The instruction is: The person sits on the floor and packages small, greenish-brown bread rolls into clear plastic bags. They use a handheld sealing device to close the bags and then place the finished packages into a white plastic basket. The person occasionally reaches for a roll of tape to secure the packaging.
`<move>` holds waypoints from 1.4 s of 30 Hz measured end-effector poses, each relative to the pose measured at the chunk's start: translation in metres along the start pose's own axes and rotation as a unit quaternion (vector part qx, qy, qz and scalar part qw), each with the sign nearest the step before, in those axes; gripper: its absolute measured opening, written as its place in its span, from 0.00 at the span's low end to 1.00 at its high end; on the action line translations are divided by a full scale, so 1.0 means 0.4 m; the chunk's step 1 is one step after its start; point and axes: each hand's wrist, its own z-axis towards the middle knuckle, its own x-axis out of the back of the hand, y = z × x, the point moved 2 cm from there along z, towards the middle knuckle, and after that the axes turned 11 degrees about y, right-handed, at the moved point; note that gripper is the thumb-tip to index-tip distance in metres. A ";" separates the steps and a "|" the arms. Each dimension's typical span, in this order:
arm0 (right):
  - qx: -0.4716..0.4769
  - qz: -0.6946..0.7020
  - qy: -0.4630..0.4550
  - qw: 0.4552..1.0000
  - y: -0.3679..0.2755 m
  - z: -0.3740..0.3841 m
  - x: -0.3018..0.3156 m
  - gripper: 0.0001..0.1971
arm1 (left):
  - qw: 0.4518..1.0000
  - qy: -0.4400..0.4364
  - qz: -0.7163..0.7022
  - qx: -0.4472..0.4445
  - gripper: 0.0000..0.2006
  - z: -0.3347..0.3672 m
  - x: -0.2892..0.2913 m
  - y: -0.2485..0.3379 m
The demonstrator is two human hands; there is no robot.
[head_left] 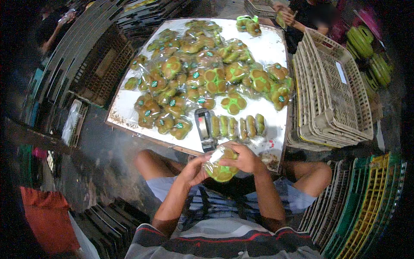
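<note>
White table [123, 103] stands ahead of my knees, beside stacked crates [340, 114]. Two-handed grip: closed on one green-and-brown bun [223, 171] in clear film, located at the table's near edge. Status, by judgement: wrapping of this unit is in progress; I cannot tell whether the film is sealed. Pose: left hand [192, 172] supports the left side; right hand [246, 159] bears on the right side, thumb across the top. Both forearms angle inward from below. Adjacent to the grip: black dispenser [202, 125], with a row of elongated pieces [224, 126] to its right. Beyond: a heap of wrapped buns [214, 80], many bearing round green labels, apparently finished. Quantity left to wrap cannot be determined from here.
</note>
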 end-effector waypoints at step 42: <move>-0.043 -0.069 0.422 0.903 -0.040 -0.019 -0.077 0.16 | 0.957 0.180 0.108 -0.198 0.21 -0.012 -0.067 0.061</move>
